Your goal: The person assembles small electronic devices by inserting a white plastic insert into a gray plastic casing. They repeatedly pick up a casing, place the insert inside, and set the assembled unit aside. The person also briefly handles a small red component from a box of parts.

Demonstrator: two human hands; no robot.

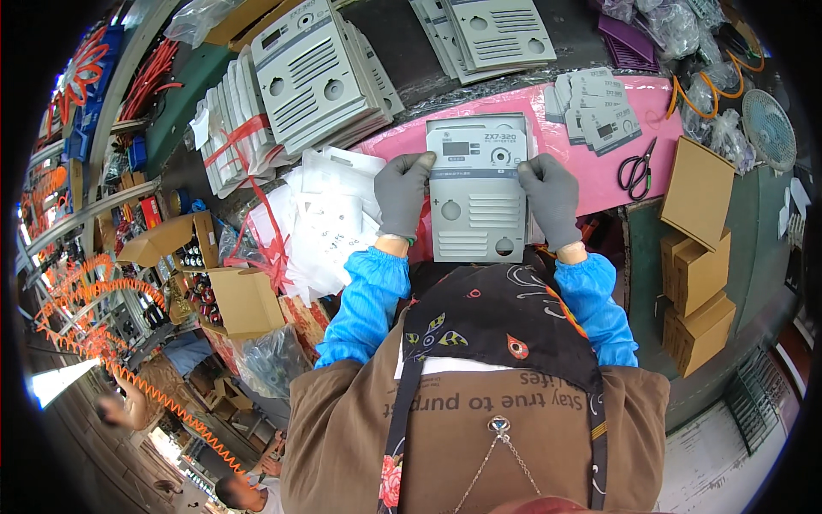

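Note:
My gloved left hand [401, 195] and gloved right hand [552, 199] pinch the two sides of a grey metal front panel [477, 206] near its top. The panel has vent slots, round holes and a printed label face [462, 163] across its upper part. Behind its top edge shows the rim of another pale panel [479, 122]. To the right of the panel, a fan of small grey printed labels [599, 107] lies on a pink sheet [655, 107]. Black-handled scissors [636, 176] rest near the pink sheet's right end.
Stacked panels [321, 73] stand at the far left, with more panels [501, 34] at the back. White backing sheets [330, 227] and red ribbon [272, 244] lie left of my arm. Cardboard boxes [698, 274] and a round fan [768, 128] are at the right.

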